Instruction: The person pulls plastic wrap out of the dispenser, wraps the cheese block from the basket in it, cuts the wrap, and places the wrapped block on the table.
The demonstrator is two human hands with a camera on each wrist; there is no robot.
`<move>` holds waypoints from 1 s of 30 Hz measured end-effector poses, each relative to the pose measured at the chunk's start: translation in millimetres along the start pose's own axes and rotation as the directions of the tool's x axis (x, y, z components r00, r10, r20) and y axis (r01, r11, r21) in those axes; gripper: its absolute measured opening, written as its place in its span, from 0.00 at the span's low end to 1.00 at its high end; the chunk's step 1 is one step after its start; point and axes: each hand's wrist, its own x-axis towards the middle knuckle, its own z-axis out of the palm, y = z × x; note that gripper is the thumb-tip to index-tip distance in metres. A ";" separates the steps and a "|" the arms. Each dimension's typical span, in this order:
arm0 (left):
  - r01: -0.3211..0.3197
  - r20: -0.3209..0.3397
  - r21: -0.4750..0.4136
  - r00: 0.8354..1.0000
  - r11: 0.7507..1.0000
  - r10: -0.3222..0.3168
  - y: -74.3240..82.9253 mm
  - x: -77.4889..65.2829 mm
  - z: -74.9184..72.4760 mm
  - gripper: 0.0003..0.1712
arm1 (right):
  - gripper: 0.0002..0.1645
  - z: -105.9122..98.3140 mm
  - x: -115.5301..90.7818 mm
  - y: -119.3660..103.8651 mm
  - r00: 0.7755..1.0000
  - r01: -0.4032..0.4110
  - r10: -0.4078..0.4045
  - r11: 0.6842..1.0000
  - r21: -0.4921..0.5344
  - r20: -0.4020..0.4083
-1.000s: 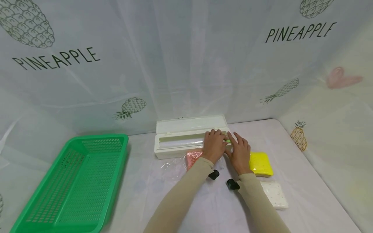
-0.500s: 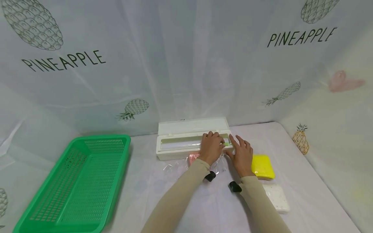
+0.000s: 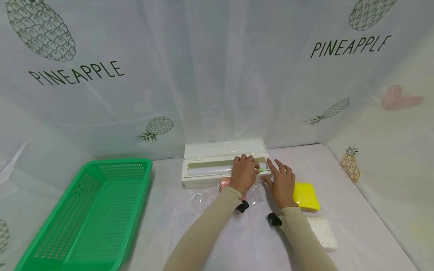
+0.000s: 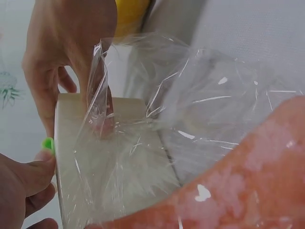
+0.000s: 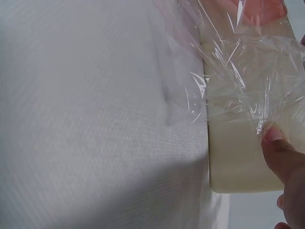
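A white cling film dispenser (image 3: 200, 183) lies with its lid raised and a roll showing through its opening. My left hand (image 3: 243, 176) pinches a small green slider (image 4: 47, 143) at the dispenser's top edge. At the right end, my right hand (image 3: 283, 186) grips the dispenser; its thumb (image 5: 279, 148) presses clear film (image 4: 190, 100) against the front wall, while its index finger reaches the top edge. In front, a pink block-shaped pack (image 4: 238, 186) sits among the loose film, partly hidden behind the left hand in the head view.
To the right lie a yellow block-shaped pack (image 3: 306, 196) and a white one (image 3: 323, 234), both near the right forearm. A green plastic basket (image 3: 98, 218) stands at the left. Behind the dispenser hangs a pale curtain (image 3: 217, 94) with pineapple prints.
My left hand has moved a little left along the dispenser, and the green slider has come with it. The right hand keeps its place at the right end.
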 end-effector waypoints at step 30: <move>0.104 -0.048 -0.081 0.993 0.991 -0.108 -79.1 -56.3 -27.2 0.07 | 0.48 -6.6 -2.1 0.1 0.998 0.055 -0.054 0.998 -0.027 0.032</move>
